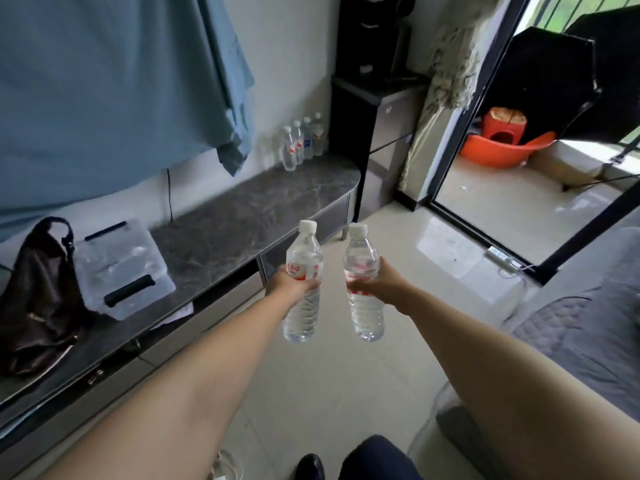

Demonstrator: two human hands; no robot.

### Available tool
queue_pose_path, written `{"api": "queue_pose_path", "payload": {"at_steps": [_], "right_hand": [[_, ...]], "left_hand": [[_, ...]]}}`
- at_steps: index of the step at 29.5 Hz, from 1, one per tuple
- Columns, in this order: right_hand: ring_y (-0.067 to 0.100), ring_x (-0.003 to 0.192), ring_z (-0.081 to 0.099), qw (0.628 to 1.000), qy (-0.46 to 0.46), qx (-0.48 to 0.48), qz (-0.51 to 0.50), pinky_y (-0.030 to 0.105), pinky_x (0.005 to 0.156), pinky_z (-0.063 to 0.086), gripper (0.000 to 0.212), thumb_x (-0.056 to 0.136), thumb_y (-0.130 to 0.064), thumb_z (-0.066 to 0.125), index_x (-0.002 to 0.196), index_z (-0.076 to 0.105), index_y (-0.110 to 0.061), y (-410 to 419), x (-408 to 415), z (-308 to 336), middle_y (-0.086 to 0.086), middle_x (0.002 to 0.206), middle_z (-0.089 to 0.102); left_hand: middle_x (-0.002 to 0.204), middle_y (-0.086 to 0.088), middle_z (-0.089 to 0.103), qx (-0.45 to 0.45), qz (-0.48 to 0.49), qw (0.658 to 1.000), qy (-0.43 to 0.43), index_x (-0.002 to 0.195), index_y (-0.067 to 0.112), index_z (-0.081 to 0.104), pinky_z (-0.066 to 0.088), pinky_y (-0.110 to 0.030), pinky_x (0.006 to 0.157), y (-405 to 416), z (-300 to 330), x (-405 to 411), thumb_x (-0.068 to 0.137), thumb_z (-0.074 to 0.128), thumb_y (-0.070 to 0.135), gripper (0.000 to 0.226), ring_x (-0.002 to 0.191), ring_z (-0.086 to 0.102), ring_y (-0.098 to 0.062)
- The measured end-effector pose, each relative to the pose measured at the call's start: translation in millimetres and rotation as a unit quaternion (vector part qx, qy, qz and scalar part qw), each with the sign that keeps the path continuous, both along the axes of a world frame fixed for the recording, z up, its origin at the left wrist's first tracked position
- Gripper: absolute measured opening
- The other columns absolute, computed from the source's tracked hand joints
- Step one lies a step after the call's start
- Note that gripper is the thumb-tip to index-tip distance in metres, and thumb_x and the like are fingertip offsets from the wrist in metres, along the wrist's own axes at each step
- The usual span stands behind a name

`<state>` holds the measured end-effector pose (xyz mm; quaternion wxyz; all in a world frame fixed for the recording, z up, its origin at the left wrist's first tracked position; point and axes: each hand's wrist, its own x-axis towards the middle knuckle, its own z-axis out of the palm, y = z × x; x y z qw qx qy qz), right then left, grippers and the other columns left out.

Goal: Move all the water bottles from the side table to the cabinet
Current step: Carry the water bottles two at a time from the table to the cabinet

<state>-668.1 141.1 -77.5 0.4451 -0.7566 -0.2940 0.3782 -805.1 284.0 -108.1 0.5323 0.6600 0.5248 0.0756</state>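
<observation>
Bottles of water, one per hand, hang upright over the floor beside the marble-topped cabinet [242, 216]. The left hand [287, 282] wraps the left bottle [303, 282] at its label; the right hand [377, 282] wraps the right bottle [363, 282] likewise. Full, thin-walled plastic probably dents and slips, so mid-body grips suit. Four more bottles [303, 142] stand at the cabinet's far end.
</observation>
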Motion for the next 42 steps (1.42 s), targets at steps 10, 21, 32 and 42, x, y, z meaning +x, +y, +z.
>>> {"api": "queue_pose_path", "payload": {"at_steps": [10, 21, 32, 42], "right_hand": [[0.019, 0.077, 0.058, 0.999, 0.002, -0.005, -0.046, 0.026, 0.07, 0.053, 0.037, 0.076, 0.01, 0.067, 0.109, 0.058, -0.003, 66.8, 171.5, -9.8, 0.011, 0.087, 0.059], [0.022, 0.084, 0.065, 0.998, 0.0, -0.056, -0.033, 0.032, 0.077, 0.057, 0.041, 0.071, 0.004, 0.075, 0.101, 0.058, -0.019, 176.5, 395.2, -4.0, 0.009, 0.095, 0.065], [0.032, 0.099, 0.069, 0.992, -0.003, -0.128, 0.012, 0.049, 0.093, 0.056, 0.049, 0.067, -0.017, 0.078, 0.112, 0.061, -0.013, 346.8, 524.2, -47.3, 0.015, 0.105, 0.071], [0.026, 0.098, 0.068, 0.985, -0.02, -0.166, -0.038, 0.046, 0.093, 0.054, 0.058, 0.063, -0.03, 0.076, 0.117, 0.056, -0.022, 506.2, 646.0, -83.9, 0.006, 0.105, 0.07]], "left_hand": [[0.11, -0.007, 0.07, -0.018, -0.049, 0.998, -0.028, 0.112, 0.011, 0.064, 0.051, -0.036, 0.093, 73.8, -10.7, 175.1, 0.068, 0.084, 0.023, 0.049, 0.099, 0.065, -0.025], [0.098, -0.001, 0.068, -0.042, -0.004, 0.998, -0.04, 0.106, 0.017, 0.063, 0.046, -0.026, 0.074, 166.8, -4.7, 376.5, 0.07, 0.081, 0.024, 0.041, 0.086, 0.063, -0.019], [0.117, -0.011, 0.064, -0.089, 0.048, 0.994, -0.03, 0.121, 0.008, 0.054, 0.048, -0.038, 0.097, 320.2, -50.2, 509.1, 0.072, 0.081, 0.023, 0.058, 0.11, 0.061, -0.029], [0.123, -0.009, 0.061, -0.102, 0.047, 0.994, 0.005, 0.128, 0.011, 0.05, 0.045, -0.046, 0.102, 466.8, -83.5, 630.6, 0.071, 0.082, 0.029, 0.067, 0.114, 0.058, -0.029]]}}
